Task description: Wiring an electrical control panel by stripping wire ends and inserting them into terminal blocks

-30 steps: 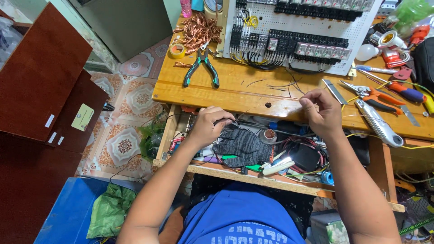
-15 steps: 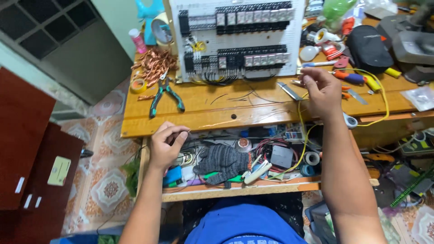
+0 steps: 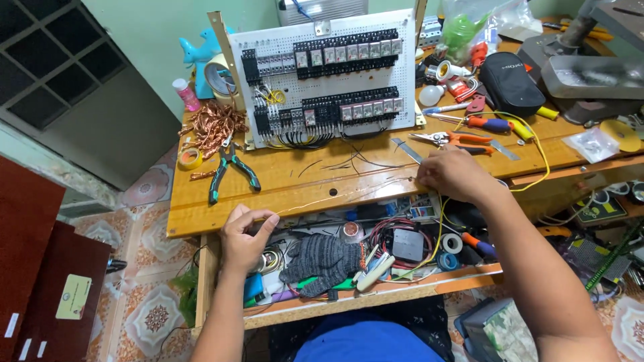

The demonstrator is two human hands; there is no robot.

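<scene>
Left hand point(image 3: 247, 234) and right hand point(image 3: 455, 175) each pinch an end of a thin bare wire point(image 3: 335, 196), fingers closed, stretching it straight above the wooden tabletop point(image 3: 282, 194).

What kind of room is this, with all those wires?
Probably a home electrical workshop. A white panel full of black switches stands on the wooden bench, beside pliers and scrap copper wire; both hands hold a thin wire.
</scene>
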